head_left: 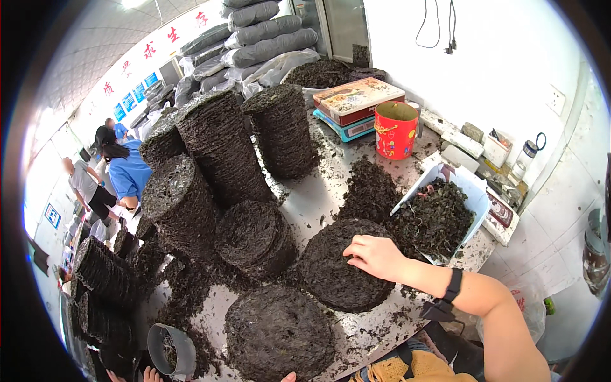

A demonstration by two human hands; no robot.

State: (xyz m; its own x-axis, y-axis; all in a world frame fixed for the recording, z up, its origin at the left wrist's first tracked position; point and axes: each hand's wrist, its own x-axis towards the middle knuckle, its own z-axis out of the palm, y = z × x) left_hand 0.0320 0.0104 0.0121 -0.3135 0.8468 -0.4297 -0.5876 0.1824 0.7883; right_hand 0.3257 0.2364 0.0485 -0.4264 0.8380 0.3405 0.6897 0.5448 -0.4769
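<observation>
My right hand (377, 258) rests on top of a round, dark dried seaweed cake (328, 270). Its fingers are curled and pressed together at the surface; whatever they pinch is hidden. Of my left hand (289, 377), just a fingertip shows at the lower edge, beside another flat seaweed cake (280, 331). Right of my right hand, a pale plastic tray (478, 207) holds loose seaweed scraps (433, 216) with a few pink bits. More loose seaweed (369, 191) is heaped behind the cake.
Tall seaweed stacks (223, 146) and a lower stack (254, 239) stand left. A red can (396, 130) and a box (356, 99) on a blue scale (347, 130) are at the back. Another person's fingers (151, 374) show near a grey ring (184, 353). People (124, 165) stand far left.
</observation>
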